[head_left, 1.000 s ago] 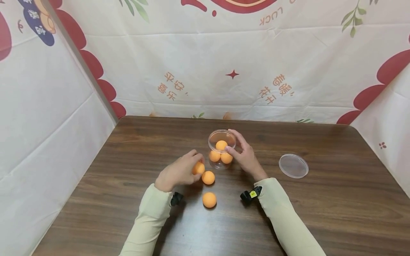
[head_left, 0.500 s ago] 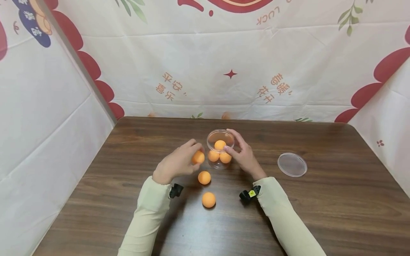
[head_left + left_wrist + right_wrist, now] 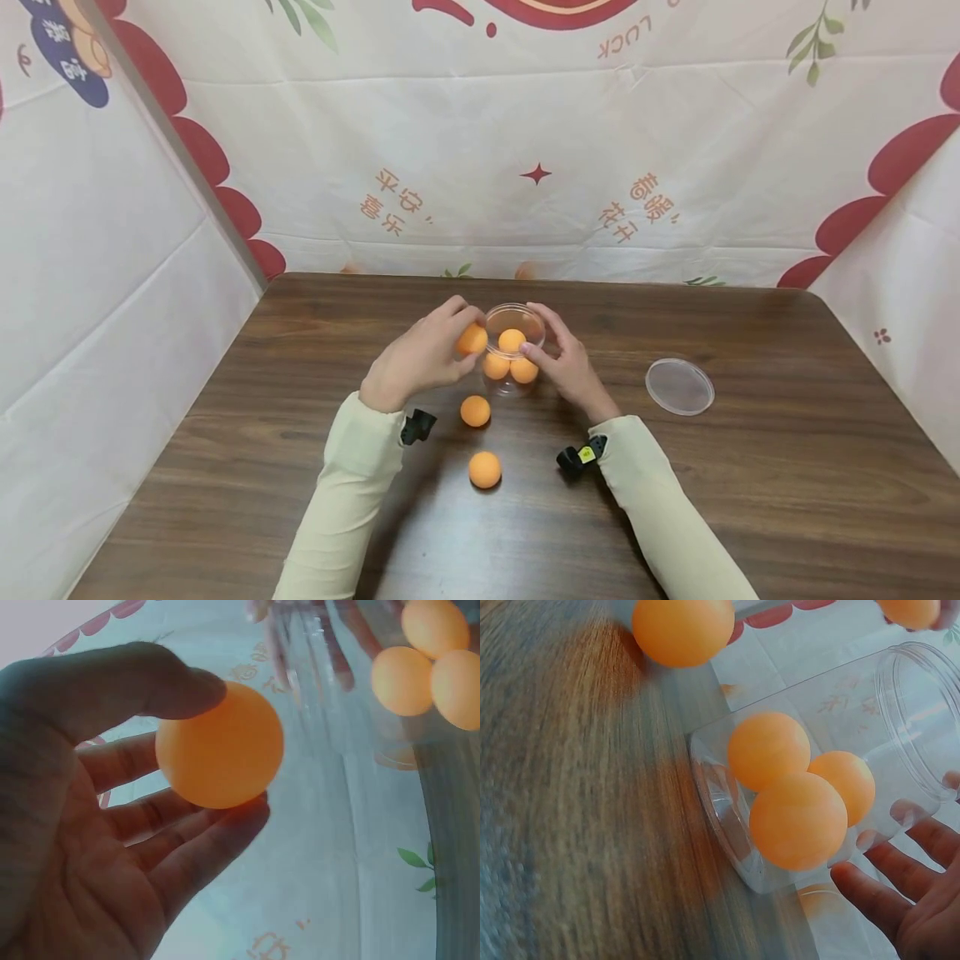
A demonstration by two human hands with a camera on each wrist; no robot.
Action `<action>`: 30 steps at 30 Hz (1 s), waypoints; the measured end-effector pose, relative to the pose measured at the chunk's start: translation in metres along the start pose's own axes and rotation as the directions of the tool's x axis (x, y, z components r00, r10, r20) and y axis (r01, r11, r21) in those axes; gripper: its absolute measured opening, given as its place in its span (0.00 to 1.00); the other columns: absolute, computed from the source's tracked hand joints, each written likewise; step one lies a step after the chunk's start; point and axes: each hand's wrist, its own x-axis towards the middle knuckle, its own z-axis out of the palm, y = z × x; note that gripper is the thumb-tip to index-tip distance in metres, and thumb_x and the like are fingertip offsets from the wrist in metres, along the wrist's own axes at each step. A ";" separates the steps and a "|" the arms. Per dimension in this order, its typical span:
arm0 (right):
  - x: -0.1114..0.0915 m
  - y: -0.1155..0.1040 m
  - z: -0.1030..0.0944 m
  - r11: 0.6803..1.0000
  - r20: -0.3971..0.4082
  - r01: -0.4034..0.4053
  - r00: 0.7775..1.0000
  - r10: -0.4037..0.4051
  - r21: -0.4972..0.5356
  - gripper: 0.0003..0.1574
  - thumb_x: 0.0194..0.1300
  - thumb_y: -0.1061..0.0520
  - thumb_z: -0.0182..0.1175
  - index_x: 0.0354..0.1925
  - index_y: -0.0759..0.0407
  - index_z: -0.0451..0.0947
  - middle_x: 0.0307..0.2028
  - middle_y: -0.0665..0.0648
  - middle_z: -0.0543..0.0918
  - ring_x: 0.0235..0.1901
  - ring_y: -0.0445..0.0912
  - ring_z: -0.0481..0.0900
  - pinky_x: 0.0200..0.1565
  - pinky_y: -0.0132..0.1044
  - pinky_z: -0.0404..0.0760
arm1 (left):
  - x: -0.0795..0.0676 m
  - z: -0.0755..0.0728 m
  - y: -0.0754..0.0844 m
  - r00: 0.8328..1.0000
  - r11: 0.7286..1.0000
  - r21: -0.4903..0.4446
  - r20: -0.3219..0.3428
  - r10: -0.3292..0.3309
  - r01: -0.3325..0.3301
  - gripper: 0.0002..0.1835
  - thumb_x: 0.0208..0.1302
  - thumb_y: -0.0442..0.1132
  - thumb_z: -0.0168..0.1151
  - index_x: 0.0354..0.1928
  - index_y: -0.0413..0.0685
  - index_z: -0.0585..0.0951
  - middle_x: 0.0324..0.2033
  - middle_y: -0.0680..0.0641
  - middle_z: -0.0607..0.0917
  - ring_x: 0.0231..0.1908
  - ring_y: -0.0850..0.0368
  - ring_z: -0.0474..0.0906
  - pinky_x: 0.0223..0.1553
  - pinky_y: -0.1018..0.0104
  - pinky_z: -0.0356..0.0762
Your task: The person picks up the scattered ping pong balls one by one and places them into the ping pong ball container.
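**Left hand point(image 3: 422, 357) pinches an orange ball point(image 3: 220, 745) beside a clear jar point(image 3: 847, 701) held by the right hand point(image 3: 568, 367)**

On the left, a pale left sleeve point(image 3: 341, 492) with a black wrist device point(image 3: 417, 427) leads up to the left hand. Its fingers grasp the orange ball, thumb on one side and fingertips on the other, raised off the worktop point(image 3: 240, 467) just left of the jar's rim.

Further right, two loose balls point(image 3: 476, 411) rest on the dark wood-grain surface: one near the jar's base, the other closer to the person.

Next comes the jar, upright and uncovered, three balls point(image 3: 798, 820) clustered inside it toward the bottom.

On its right side, the right hand's fingers grasp the jar near the rim, thumb at the front. A second black device point(image 3: 579, 457) sits at the right sleeve point(image 3: 663, 500).

Farthest right, a clear round lid point(image 3: 680, 387) lies flat, well apart from the jar. Behind everything hangs a white printed cloth point(image 3: 465, 125) with red scalloped edging.
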 end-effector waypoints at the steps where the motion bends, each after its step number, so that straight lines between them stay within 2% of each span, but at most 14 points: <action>1: -0.001 -0.005 0.000 1.000 0.001 -0.002 1.000 0.002 0.002 0.37 0.66 0.62 0.57 0.70 0.56 0.57 0.67 0.65 0.66 0.64 0.63 0.67 0.57 0.61 0.70 | 0.002 0.000 0.000 1.000 1.000 0.001 -0.011 0.010 -0.010 0.17 0.55 0.33 0.65 0.48 0.39 0.77 0.41 0.45 0.76 0.31 0.56 0.74 0.35 0.67 0.75; 7: -0.006 -0.029 0.002 1.000 0.009 0.005 1.000 -0.005 -0.011 0.37 0.65 0.65 0.56 0.69 0.64 0.56 0.64 0.72 0.66 0.62 0.67 0.67 0.56 0.62 0.70 | 0.013 0.001 -0.001 0.998 1.000 0.005 -0.050 0.023 -0.023 0.18 0.56 0.33 0.66 0.49 0.39 0.77 0.42 0.45 0.76 0.34 0.56 0.75 0.37 0.68 0.76; 10: -0.005 -0.022 0.002 1.000 0.007 0.016 1.000 -0.016 -0.016 0.37 0.65 0.65 0.56 0.69 0.63 0.57 0.64 0.71 0.67 0.62 0.68 0.67 0.57 0.63 0.69 | 0.018 0.003 0.000 0.997 0.999 -0.004 -0.069 0.046 -0.047 0.18 0.55 0.32 0.66 0.49 0.39 0.77 0.41 0.45 0.75 0.34 0.56 0.74 0.37 0.67 0.76; 14: -0.001 -0.003 0.002 0.999 -0.005 0.027 1.000 -0.027 -0.017 0.37 0.66 0.63 0.56 0.70 0.57 0.57 0.66 0.66 0.67 0.62 0.66 0.67 0.57 0.62 0.69 | 0.026 0.006 0.001 0.993 0.996 -0.020 -0.081 0.082 -0.084 0.17 0.55 0.31 0.66 0.49 0.39 0.78 0.40 0.45 0.75 0.33 0.56 0.73 0.37 0.68 0.75; 21: 0.000 0.007 0.003 0.998 -0.016 0.053 0.998 -0.054 -0.020 0.36 0.66 0.58 0.58 0.69 0.48 0.59 0.66 0.61 0.68 0.61 0.65 0.68 0.56 0.62 0.71 | 0.033 0.011 0.002 0.997 0.997 -0.026 -0.015 0.069 -0.069 0.18 0.56 0.31 0.66 0.50 0.40 0.78 0.41 0.45 0.75 0.34 0.56 0.74 0.37 0.68 0.75; 26: 0.000 0.007 0.003 0.997 -0.022 0.062 0.998 -0.062 -0.036 0.36 0.66 0.57 0.57 0.69 0.51 0.59 0.66 0.61 0.68 0.61 0.63 0.69 0.57 0.62 0.69 | 0.036 0.014 0.001 0.998 0.999 -0.021 0.037 0.046 -0.045 0.18 0.57 0.33 0.66 0.50 0.41 0.78 0.42 0.45 0.75 0.35 0.56 0.74 0.38 0.68 0.76; 30: -0.003 -0.008 0.002 0.998 -0.010 0.055 0.998 -0.056 -0.023 0.36 0.66 0.61 0.56 0.70 0.56 0.58 0.66 0.65 0.67 0.62 0.65 0.68 0.60 0.62 0.66 | 0.037 0.016 0.001 0.998 0.999 -0.023 0.065 0.026 -0.025 0.19 0.57 0.33 0.65 0.52 0.41 0.77 0.41 0.45 0.75 0.34 0.57 0.73 0.37 0.68 0.74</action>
